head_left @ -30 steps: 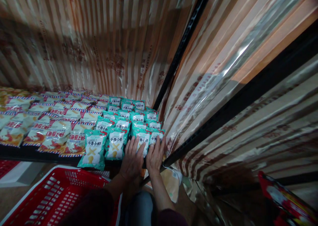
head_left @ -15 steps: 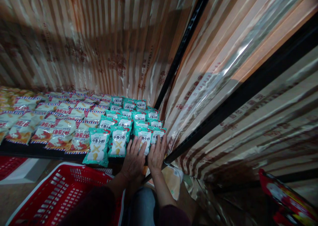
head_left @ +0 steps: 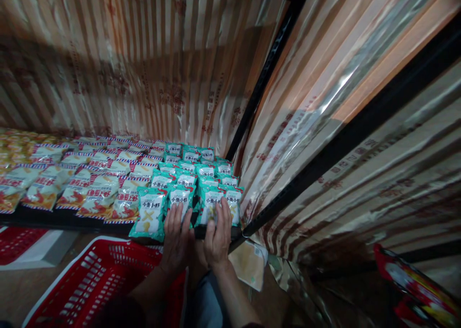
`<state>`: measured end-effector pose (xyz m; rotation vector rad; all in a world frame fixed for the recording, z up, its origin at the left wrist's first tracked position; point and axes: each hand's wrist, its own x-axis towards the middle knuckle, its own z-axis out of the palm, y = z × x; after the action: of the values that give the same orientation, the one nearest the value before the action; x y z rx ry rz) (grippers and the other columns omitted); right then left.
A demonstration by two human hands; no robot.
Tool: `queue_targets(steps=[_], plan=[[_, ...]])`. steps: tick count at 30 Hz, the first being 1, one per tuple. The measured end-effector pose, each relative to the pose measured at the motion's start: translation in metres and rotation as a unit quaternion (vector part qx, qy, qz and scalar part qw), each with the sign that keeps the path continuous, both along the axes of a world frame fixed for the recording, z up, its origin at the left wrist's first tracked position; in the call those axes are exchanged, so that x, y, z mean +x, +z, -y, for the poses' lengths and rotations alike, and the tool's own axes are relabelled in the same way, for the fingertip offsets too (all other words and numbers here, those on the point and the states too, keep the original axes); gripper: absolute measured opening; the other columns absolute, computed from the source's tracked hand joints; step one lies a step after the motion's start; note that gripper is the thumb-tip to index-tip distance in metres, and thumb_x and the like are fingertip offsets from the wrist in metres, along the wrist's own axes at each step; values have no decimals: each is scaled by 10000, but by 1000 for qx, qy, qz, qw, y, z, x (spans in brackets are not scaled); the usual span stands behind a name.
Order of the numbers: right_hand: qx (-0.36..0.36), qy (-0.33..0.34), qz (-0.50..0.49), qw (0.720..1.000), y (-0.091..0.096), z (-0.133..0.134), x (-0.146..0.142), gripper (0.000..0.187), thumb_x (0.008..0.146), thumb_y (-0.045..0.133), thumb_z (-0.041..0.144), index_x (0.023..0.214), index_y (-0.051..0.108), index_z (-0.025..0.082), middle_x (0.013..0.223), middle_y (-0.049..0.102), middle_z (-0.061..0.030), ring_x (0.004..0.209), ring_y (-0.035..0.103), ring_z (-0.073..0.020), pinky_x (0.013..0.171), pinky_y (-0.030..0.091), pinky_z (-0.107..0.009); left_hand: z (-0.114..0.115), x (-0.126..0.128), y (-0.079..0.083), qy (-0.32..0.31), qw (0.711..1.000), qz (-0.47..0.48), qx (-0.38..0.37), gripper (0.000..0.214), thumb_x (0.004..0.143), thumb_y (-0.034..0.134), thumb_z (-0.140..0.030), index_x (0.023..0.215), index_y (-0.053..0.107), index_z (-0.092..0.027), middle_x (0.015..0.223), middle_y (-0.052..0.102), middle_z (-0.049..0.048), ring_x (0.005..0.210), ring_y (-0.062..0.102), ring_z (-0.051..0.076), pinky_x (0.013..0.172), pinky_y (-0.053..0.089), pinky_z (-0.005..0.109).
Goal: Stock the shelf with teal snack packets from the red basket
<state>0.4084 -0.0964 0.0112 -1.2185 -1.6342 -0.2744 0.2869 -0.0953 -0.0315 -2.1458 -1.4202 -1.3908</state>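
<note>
Teal-and-white snack bags [head_left: 166,179] stand in rows at the right end of a black shelf [head_left: 72,221]. My left hand [head_left: 176,236] has its fingers stretched out against the lower front of a teal bag [head_left: 180,197] in the front row. To its left, another teal bag [head_left: 149,212] leans out over the shelf edge. My right hand [head_left: 218,234], fingers extended, lies against the front of a teal bag [head_left: 207,202] nearer the corner. The rightmost front bag [head_left: 236,205] is partly behind those fingers. Neither hand is gripping anything.
White-and-orange snack bags [head_left: 97,193] fill the shelf to the left. A red basket [head_left: 86,265] with a white rim stands below. Black shelf posts [head_left: 281,203] and striped, shiny sheeting [head_left: 151,54] enclose the corner. Red packaging [head_left: 414,285] is at lower right.
My left hand has shifted left from the third front bag to the second. My right hand has moved left from the rightmost bag to the third. The view has shifted slightly.
</note>
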Motion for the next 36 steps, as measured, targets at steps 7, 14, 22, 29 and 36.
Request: queue_targets(steps=[7, 14, 22, 29, 36], plan=[[-109, 82, -34, 990, -10, 5, -50, 477, 953, 317, 244, 1421, 315, 151, 1485, 325, -161, 1378, 304, -241, 1059, 392, -497, 0, -14, -5, -27, 999, 21, -34, 553, 963, 305, -239, 1482, 116, -209, 1553, 113, 174, 1426, 120, 320, 1084, 290, 567], [-161, 54, -110, 979, -27, -9, -62, 506, 964, 291, 316, 1445, 282, 162, 1512, 278, -141, 1388, 280, -246, 1083, 346, -516, -7, -21, -9, -22, 998, 20, -59, 564, 968, 274, -198, 1483, 43, -205, 1551, 85, 196, 1422, 122, 316, 1076, 339, 543], [-168, 57, -122, 976, -24, -18, -64, 521, 965, 298, 304, 1463, 227, 172, 1519, 263, -137, 1403, 240, -241, 1095, 320, -518, -14, -18, 1, -39, 999, -9, 15, 587, 961, 321, -169, 1485, 58, -206, 1539, 180, 177, 1417, 102, 304, 1086, 363, 482], [-168, 54, -149, 973, -21, -23, -63, 520, 967, 280, 311, 1464, 217, 170, 1519, 263, -133, 1412, 214, -239, 1104, 284, -542, -19, -17, -7, -44, 995, 75, -51, 599, 962, 329, -229, 1487, 42, -214, 1545, 152, 192, 1412, 172, 295, 1056, 395, 479], [-190, 70, -136, 970, -22, -25, -62, 522, 968, 255, 305, 1464, 209, 147, 1544, 173, -150, 1427, 156, -248, 1106, 275, -543, -27, -15, -20, -39, 984, 141, -106, 629, 956, 322, -274, 1489, -3, -199, 1532, 200, 187, 1405, 217, 287, 1076, 361, 508]])
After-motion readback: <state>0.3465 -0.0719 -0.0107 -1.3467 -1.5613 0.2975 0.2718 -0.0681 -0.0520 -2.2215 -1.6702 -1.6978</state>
